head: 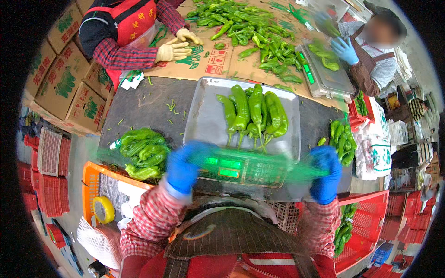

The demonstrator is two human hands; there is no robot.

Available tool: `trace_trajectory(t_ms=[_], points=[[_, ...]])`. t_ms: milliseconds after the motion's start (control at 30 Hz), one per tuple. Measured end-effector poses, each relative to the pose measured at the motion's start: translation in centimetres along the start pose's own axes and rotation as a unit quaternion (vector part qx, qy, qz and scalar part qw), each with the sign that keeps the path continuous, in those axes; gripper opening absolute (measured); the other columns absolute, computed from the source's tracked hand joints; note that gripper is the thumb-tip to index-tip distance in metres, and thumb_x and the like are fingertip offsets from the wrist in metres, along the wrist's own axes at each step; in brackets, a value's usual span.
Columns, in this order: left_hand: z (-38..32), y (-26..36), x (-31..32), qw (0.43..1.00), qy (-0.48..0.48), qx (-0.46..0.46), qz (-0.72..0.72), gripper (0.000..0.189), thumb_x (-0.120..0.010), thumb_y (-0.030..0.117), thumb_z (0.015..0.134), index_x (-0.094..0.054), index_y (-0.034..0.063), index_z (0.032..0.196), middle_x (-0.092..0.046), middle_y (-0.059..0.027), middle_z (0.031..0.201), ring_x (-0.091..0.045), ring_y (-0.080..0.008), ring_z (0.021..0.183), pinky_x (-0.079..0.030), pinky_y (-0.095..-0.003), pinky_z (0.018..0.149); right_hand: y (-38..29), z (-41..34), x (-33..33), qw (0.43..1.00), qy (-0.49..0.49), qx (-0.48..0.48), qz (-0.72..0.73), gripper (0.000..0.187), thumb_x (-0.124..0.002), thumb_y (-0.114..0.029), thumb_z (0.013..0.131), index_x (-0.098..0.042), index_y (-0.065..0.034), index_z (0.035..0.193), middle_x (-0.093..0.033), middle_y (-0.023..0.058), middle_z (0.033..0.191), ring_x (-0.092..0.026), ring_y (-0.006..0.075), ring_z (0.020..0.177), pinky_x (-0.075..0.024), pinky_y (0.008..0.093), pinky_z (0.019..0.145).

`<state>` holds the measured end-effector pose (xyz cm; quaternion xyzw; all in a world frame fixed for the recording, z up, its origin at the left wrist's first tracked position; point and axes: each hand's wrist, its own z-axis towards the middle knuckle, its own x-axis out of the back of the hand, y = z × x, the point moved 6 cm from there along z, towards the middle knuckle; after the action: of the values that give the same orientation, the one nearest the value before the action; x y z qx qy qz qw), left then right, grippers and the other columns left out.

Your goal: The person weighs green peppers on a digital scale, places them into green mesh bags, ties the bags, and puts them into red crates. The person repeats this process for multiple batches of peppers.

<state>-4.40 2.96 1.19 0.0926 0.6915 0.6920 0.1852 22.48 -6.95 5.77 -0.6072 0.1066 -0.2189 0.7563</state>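
Note:
A green mesh net bag (295, 168) is stretched, blurred, between my two blue-gloved hands, above the front panel of a digital scale (240, 170). My left hand (186, 165) grips its left end, and my right hand (325, 172) holds the right end. On the scale's metal pan (205, 118) lie several long green peppers (255, 107), loose, stems towards me. Left of the scale rests a netted bundle of green peppers (144, 153) with a white and green tag. Another netted bundle (342, 140) lies beyond my right hand.
Loose peppers (250, 31) are heaped on cardboard (215, 62). One co-worker's cream gloves (174, 50) rest there; another co-worker's blue glove (344, 50) is by a second scale (326, 73). An orange crate (90, 177) holds yellow tape (103, 210). A red crate (365, 222) holds bagged peppers.

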Motion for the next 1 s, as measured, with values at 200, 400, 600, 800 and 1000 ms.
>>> trace_trajectory(t_ms=[200, 400, 600, 800, 1000], points=[[0.7, 3.0, -0.4, 0.928, -0.12, -0.006, -0.352, 0.008, -0.05, 0.01, 0.075, -0.049, 0.0038, 0.08, -0.053, -0.0053, 0.072, -0.05, -0.0149, 0.064, -0.041, -0.0246, 0.055, 0.9, 0.5, -1.2, 0.95, -0.015, 0.081, -0.301, 0.013, -0.057, -0.004, 0.071, -0.056, -0.004, 0.084, -0.056, 0.0037, 0.073, -0.053, 0.014, 0.064, -0.0422, 0.0258, 0.055], [-1.8, -1.0, -3.6, 0.975, -0.156, 0.048, 0.152, 0.019, -0.06, 0.0, 0.068, -0.057, 0.0029, 0.086, -0.058, -0.0073, 0.082, -0.054, -0.0177, 0.076, -0.043, -0.028, 0.071, 2.3, 0.9, 1.3, 0.966, 0.073, -0.071, 0.236, 0.016, -0.053, -0.007, 0.076, -0.054, -0.0047, 0.092, -0.055, 0.0003, 0.074, -0.051, 0.0116, 0.066, -0.0416, 0.0237, 0.06], [5.0, 1.7, 4.0, 0.961, 0.119, 0.044, -0.246, 0.015, -0.05, 0.018, 0.079, -0.051, 0.0057, 0.087, -0.053, -0.0029, 0.07, -0.05, -0.0135, 0.06, -0.042, -0.0257, 0.057, -1.6, -2.8, -7.3, 0.872, -0.425, -0.215, 0.115, 0.023, -0.043, -0.02, 0.084, -0.052, -0.0022, 0.096, -0.054, 0.0096, 0.081, -0.052, 0.0114, 0.067, -0.043, 0.0222, 0.058], [6.5, 12.1, -3.2, 0.922, -0.217, -0.091, -0.308, 0.018, -0.048, 0.019, 0.08, -0.051, 0.0048, 0.09, -0.053, -0.0041, 0.07, -0.051, -0.0116, 0.06, -0.041, -0.0237, 0.056, -0.8, -5.1, -6.7, 0.624, -0.603, -0.322, 0.378, 0.038, -0.035, -0.032, 0.086, -0.049, -0.0009, 0.103, -0.053, 0.0128, 0.095, -0.053, 0.0166, 0.08, -0.0449, 0.0284, 0.066], [-2.4, 14.5, -13.4, 0.743, -0.501, -0.336, 0.289, 0.033, -0.047, 0.019, 0.074, -0.048, 0.0022, 0.103, -0.055, -0.0152, 0.09, -0.056, -0.0254, 0.074, -0.046, -0.0314, 0.061, -0.7, 3.6, -1.7, 0.787, -0.283, 0.052, -0.546, 0.026, -0.05, -0.023, 0.077, -0.054, -0.0045, 0.095, -0.057, 0.0122, 0.088, -0.055, 0.027, 0.076, -0.0442, 0.0345, 0.065]])
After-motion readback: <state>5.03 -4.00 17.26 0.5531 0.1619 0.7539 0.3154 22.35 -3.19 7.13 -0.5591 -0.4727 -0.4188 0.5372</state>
